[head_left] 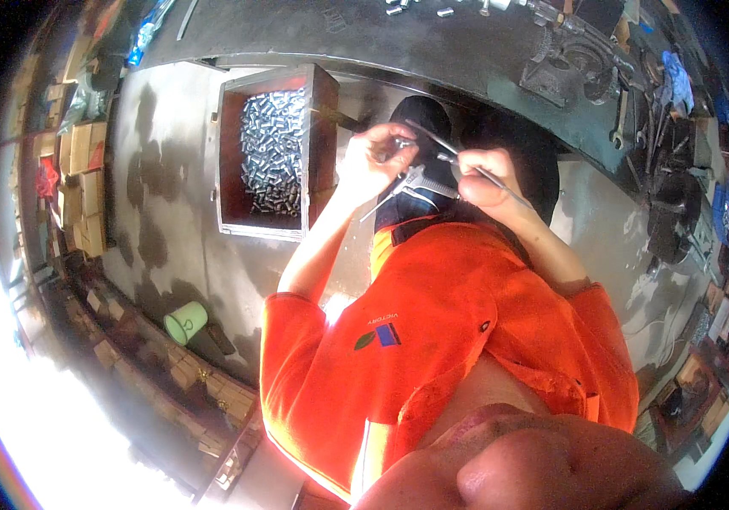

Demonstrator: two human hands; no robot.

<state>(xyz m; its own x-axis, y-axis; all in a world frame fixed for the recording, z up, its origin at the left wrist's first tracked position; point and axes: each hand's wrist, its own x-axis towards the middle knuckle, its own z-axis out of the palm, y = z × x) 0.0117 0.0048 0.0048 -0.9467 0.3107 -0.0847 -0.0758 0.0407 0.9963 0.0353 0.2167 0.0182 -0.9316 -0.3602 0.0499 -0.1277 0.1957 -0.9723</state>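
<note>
My left hand (375, 156) is closed, its fingertips pinching a small shiny metal part (403, 144). Close by on the right, my right hand (490, 176) grips a thin dark metal rod (509, 192) that slants across in front of the left fingertips. Whether the rod touches the small part I cannot tell. Just below the hands, over my lap, is a silver measuring tool that looks like a caliper (415, 180); a long thin bar sticks out of it toward the lower left.
An open drawer-like box (320, 119) full of small metal cylinders (273, 144) stands left of my hands. Ahead is a dark workbench (364, 38) with a vise-like tool (585, 64) and a wrench (620, 123). A pale green bucket (186, 323) lies at lower left.
</note>
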